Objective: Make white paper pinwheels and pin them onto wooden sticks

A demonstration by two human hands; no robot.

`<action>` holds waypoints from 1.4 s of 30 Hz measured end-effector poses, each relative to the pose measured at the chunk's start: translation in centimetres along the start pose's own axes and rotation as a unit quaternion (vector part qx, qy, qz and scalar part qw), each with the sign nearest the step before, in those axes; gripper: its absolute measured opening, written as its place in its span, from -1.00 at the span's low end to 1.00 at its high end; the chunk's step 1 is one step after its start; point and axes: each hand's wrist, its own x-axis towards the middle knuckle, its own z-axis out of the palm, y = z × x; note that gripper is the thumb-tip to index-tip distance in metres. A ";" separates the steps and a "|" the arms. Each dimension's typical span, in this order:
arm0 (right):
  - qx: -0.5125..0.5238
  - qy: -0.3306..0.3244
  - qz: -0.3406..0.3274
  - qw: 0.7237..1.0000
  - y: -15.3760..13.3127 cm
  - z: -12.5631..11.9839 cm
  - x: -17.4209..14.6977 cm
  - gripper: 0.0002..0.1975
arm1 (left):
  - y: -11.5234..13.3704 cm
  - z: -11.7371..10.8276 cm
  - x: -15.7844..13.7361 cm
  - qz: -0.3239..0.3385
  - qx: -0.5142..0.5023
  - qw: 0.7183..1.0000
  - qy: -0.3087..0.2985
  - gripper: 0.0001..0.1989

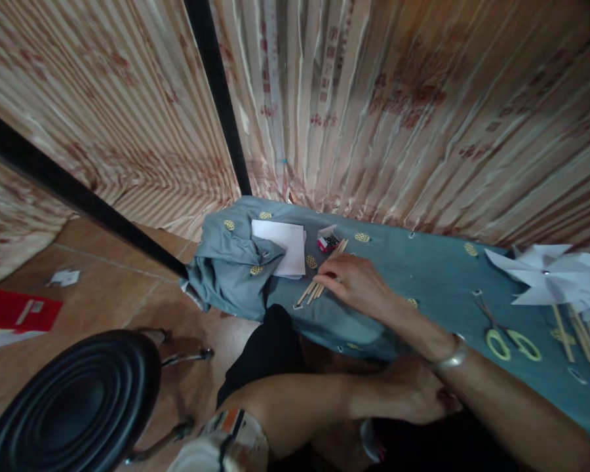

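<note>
My right hand (354, 282) is over the bed's patterned grey-green cloth, its thumb and fingers closed on a small bundle of thin wooden sticks (316, 290). The sticks lie slanted, poking out on both sides of the fingers. Just beyond them is a small red open box (328, 241) with dark little pieces inside. A stack of white paper sheets (295, 252) lies left of the sticks, one corner under a fold of cloth. My left hand (415, 395) is low in front of my body, below the right forearm, fingers curled. Whatever it holds, if anything, is hidden.
Scissors (506, 336) with yellow-green handles lie at the right, beside white paper pinwheels (550, 275) on wooden sticks. A black round stool (73, 400) and a red box (19, 311) stand on the tiled floor at left. Dark poles (221, 98) rise before patterned curtains (373, 98).
</note>
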 end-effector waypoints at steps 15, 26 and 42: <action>-0.299 -0.072 -0.152 0.939 1.2 5.9 4.8 -0.78 | -0.4 1.5 -0.4 0.038 0.106 0.991 -0.066 -0.93; -0.302 -0.058 -0.128 0.943 0.2 3.3 5.0 -0.76 | -0.3 1.4 -0.7 0.033 0.100 0.990 -0.093 -0.83; 0.296 0.479 0.294 0.773 9.6 -6.3 -10.3 -0.83 | -0.6 -3.7 -1.5 -0.011 0.095 0.995 0.030 -0.78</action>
